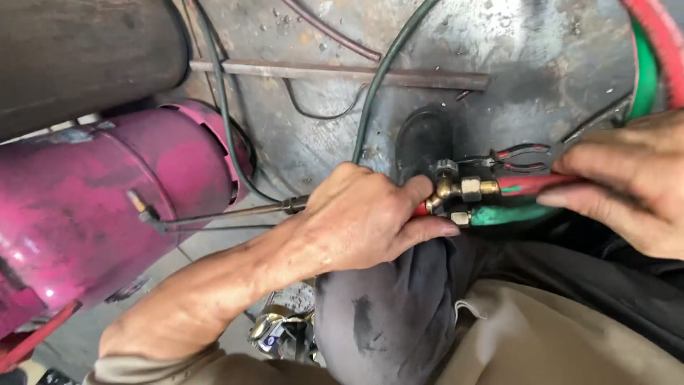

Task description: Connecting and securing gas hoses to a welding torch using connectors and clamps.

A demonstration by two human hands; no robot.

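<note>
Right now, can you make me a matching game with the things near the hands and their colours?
Things:
1. gas tank
2. lower hose
3. upper hose
4. shoe

Colours:
a. green
b. black
c. pink
d. red

Pairs: 1-c, 2-a, 3-d, 4-b.

The left hand grips the torch where both hoses join; the right hand touches the upper hose.

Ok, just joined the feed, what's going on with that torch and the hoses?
A person's left hand grips the body of a gas torch, whose thin tube and bent tip point toward a pink gas cylinder. The right hand holds the red hose and green hose just behind the brass fittings. Red-handled pliers lie on the metal floor beyond.
</note>
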